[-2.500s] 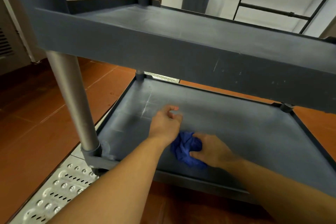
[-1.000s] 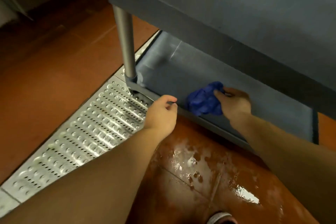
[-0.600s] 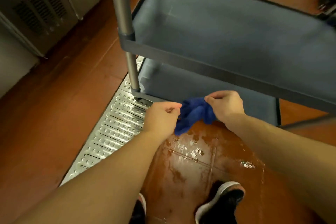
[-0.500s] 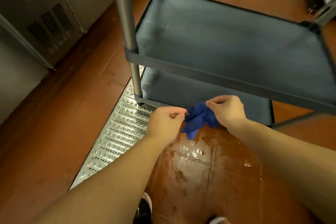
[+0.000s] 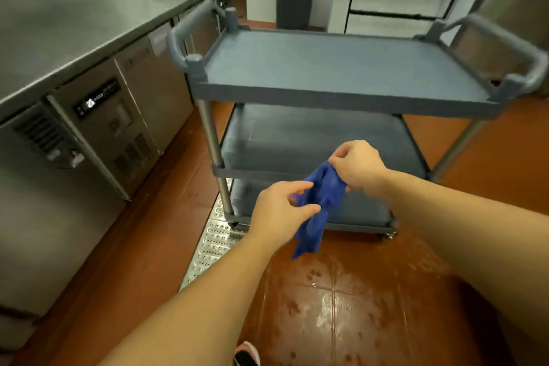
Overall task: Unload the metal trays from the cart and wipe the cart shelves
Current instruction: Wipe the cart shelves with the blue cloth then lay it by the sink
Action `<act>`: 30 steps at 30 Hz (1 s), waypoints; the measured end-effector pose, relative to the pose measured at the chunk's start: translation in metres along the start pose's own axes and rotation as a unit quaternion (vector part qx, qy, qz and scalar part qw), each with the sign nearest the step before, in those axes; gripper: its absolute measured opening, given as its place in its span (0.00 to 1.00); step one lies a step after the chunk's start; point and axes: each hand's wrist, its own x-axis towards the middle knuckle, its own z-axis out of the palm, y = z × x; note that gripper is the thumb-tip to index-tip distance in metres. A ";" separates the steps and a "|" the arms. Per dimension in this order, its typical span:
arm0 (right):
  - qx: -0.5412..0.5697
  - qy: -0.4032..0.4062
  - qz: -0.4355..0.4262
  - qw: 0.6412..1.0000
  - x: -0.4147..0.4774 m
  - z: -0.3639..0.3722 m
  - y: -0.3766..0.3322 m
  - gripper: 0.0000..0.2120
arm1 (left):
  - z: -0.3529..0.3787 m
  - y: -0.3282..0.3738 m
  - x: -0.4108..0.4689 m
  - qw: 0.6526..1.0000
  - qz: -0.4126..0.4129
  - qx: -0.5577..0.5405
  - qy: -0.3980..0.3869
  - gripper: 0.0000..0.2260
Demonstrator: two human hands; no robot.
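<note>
Fingers (image 5: 337,157) of our right hand (image 5: 358,168) pinch the blue cloth (image 5: 322,202); our left hand (image 5: 277,212) pinches its side, before the three-shelf cart (image 5: 341,96).

left hand (image 5: 280,212), right hand (image 5: 358,166) in pinch

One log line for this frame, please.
right hand: grips blue cloth | left hand: pinches it | cart: behind cloth, untouched | floor: wet

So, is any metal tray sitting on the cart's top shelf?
No, the top shelf of the cart shows only bare grey surface from rim to rim.
</note>
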 end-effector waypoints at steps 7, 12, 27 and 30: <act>0.016 0.019 0.016 1.000 -0.074 -0.100 -0.064 0.10 | -0.030 0.139 -0.041 0.970 0.176 0.170 0.008 0.19; -0.020 0.036 0.040 0.998 -0.096 -0.146 -0.085 0.11 | -0.036 0.185 -0.052 0.953 0.207 0.215 0.046 0.13; 0.062 0.045 -0.006 0.997 -0.154 -0.212 -0.072 0.08 | -0.087 0.272 -0.019 0.961 0.188 0.181 -0.092 0.06; 0.045 0.006 -0.070 0.997 -0.168 -0.219 -0.083 0.08 | -0.093 0.287 -0.016 0.932 0.207 0.262 -0.137 0.06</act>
